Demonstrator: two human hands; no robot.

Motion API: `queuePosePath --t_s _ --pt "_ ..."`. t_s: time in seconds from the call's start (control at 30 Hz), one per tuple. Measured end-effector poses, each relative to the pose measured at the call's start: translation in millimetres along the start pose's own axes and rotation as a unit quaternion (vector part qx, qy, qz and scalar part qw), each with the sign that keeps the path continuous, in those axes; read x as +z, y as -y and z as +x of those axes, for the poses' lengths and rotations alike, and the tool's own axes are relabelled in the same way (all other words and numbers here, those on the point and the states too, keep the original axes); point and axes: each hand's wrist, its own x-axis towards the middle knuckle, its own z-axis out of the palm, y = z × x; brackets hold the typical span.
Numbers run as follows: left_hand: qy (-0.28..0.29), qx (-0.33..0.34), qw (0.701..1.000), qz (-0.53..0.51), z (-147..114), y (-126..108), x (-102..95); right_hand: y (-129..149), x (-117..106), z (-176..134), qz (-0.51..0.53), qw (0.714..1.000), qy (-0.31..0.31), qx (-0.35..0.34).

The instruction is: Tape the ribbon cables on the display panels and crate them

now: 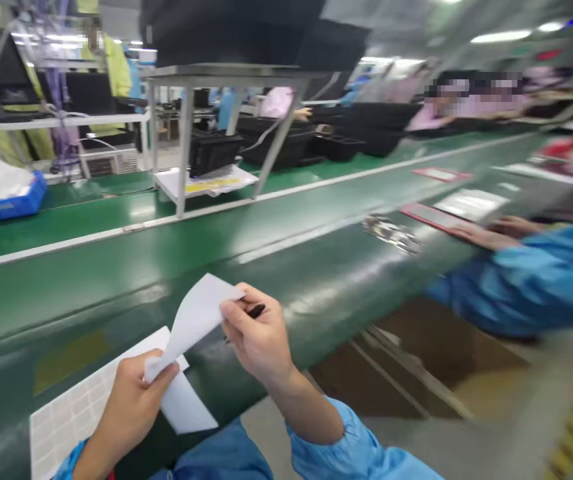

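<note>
A sheet of white paper (199, 310), bent in a curve, is stretched between both my hands above the green work surface. My left hand (134, 397) pinches its lower left end between thumb and fingers. At the upper right corner my right hand (261, 333) grips the paper, with a thin black object that looks like a pen (256, 311) tucked in the same fingers. Another white paper part (189, 403) hangs below; whether it is the same sheet I cannot tell. Under my left hand lies a white sheet with a grid of rectangles (74, 413), partly hidden by my wrist.
A long green bench (316, 247) runs to the right, carrying a pile of small shiny parts (391, 233) and a red-edged panel (431, 217). A co-worker's blue sleeve (531, 280) reaches in there. Beyond stand a metal stand (184, 147) and a blue tray (11, 207).
</note>
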Motion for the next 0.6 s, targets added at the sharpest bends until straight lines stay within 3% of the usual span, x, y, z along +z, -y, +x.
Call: queuePosePath --t_s 0.07,0.17,0.27,0.33,0.43,0.53,0.6 --pt "0.057 -0.028 0.998 -0.021 0.9 -11.5 3.4 14.5 -28.0 -6.2 -0.009 0.998 -0.061 -0.011" --pt "0.141 -0.033 0.989 0.030 13.6 -19.1 2.7 23.4 -83.2 -18.7 -0.040 0.995 -0.075 0.055" --pt "0.264 -0.031 0.959 0.101 34.2 -21.6 15.9 11.8 -140.6 -36.3 -0.061 0.985 -0.084 0.138" --pt "0.312 -0.023 0.939 0.140 45.5 -20.1 31.0 1.8 -180.6 -46.9 -0.065 0.975 -0.143 0.156" --pt "0.284 -0.004 0.942 0.181 56.2 -10.5 46.4 4.3 -252.1 -59.3 -0.061 0.940 -0.311 0.125" --pt "0.206 0.023 0.957 0.204 55.6 7.1 45.5 33.6 -333.4 -69.8 -0.048 0.865 -0.498 0.040" --pt "0.125 0.064 0.964 0.227 47.6 21.3 43.3 57.4 -380.9 -77.6 -0.045 0.805 -0.590 -0.034"
